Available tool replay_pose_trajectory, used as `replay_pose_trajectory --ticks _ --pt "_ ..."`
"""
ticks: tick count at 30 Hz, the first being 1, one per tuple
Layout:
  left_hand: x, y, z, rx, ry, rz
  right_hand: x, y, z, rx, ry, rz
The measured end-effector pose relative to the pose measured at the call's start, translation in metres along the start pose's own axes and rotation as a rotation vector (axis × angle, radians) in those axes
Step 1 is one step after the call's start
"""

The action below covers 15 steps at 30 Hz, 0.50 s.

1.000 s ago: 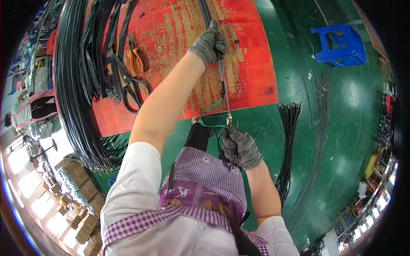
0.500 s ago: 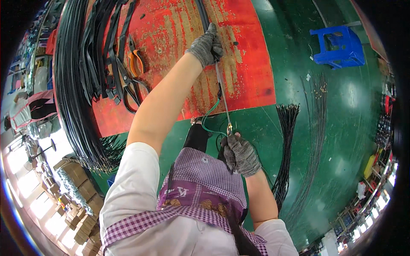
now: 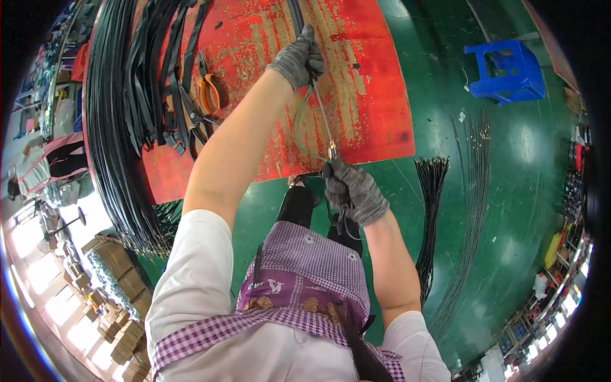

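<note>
At the far middle of the table, my left hand (image 3: 298,60), in a grey knit glove, is closed round the near end of a black tube (image 3: 294,18). A thin metallic rod (image 3: 323,108) runs from this hand toward me. My right hand (image 3: 358,192), gloved too, is closed at the rod's near end, just over the table's front edge. A shiny brass-coloured piece (image 3: 332,151) shows just beyond its fingers. Thin green wire (image 3: 298,130) loops between both hands. A dark cable loop (image 3: 349,224) hangs under my right hand. The fingers hide the rod's grip.
Black cables (image 3: 105,114) and flat black sleeves (image 3: 143,76) lie along the left of the red worn table (image 3: 254,143). Orange-handled pliers (image 3: 209,92) and scissors (image 3: 191,118) lie beside them. Right: a blue stool (image 3: 506,73) and cable bundles (image 3: 431,204) on the green floor.
My right hand has moved away from me, up to the table edge, with the rod. The left hand has shifted slightly farther and left. The green wire now reaches up to my left hand.
</note>
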<state>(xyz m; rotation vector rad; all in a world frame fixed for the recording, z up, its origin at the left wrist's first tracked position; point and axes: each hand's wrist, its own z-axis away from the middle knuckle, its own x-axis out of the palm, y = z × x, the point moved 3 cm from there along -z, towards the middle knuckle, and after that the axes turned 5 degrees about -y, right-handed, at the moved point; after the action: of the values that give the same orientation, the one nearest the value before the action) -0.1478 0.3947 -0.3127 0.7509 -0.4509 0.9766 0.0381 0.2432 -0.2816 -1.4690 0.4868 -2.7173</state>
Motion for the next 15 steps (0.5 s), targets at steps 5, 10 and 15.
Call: replay_pose_trajectory --ticks 5,10,15 --pt "-0.005 -0.005 0.01 0.028 0.035 -0.014 0.012 -0.018 -0.033 0.034 -0.128 -0.222" --pt "-0.02 -0.013 0.013 -0.028 -0.029 -0.04 0.006 -0.021 -0.053 0.045 -0.003 -0.126" --pt "-0.021 -0.015 0.014 -0.009 0.017 -0.063 0.004 -0.029 -0.067 0.01 0.018 -0.04"
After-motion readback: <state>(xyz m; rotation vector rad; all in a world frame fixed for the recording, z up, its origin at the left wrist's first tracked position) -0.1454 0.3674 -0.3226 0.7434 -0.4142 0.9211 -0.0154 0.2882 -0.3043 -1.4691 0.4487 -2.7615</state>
